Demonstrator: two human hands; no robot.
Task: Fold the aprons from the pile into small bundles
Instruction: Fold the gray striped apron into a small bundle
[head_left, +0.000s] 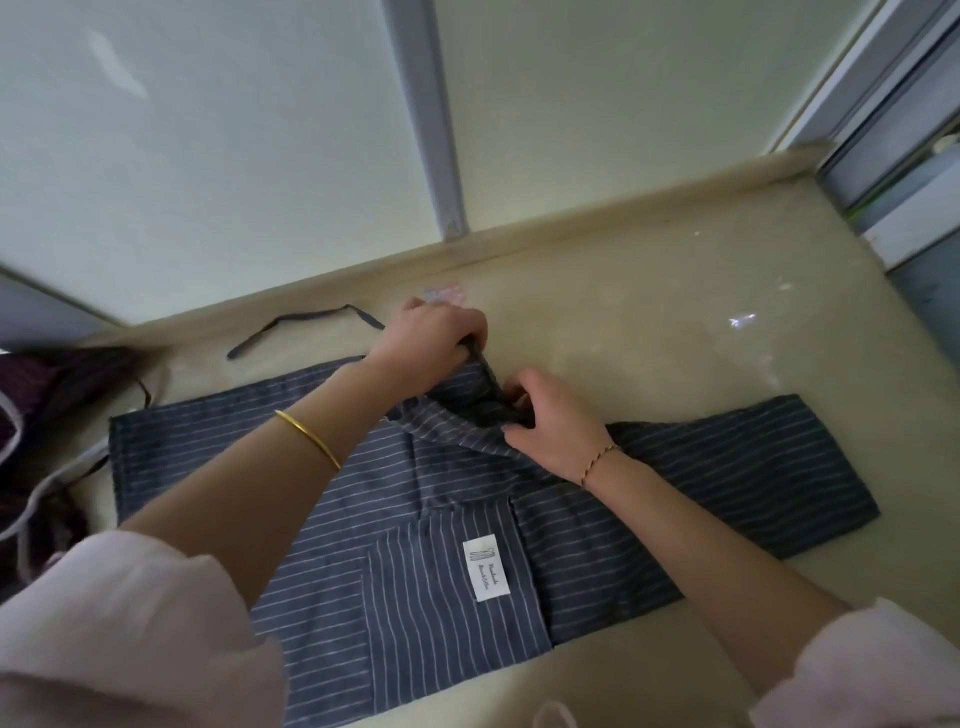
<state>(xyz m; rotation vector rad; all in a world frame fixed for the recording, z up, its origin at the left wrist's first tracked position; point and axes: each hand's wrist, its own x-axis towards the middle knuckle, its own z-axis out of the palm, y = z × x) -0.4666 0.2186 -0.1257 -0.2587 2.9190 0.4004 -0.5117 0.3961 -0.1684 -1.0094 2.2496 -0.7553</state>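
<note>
Around the white label (480, 569) the striped apron (311, 467) lies spread flat. Beyond the label, the left hand (431, 338) pinches the gathered bib and the right hand (550, 421) curls its fingers (519, 388) into the fold. The cloth looks soft, light and floppy, so it is best held at hems and corners.

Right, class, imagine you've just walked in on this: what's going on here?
A person is folding a blue striped apron spread on a beige surface. The left hand grips the bunched top edge, and the right hand pinches the same gathered fabric beside it. One strap trails loose behind the hands. Most of the apron lies flat and unfolded, and a dark pile of more fabric waits at the left.
</note>
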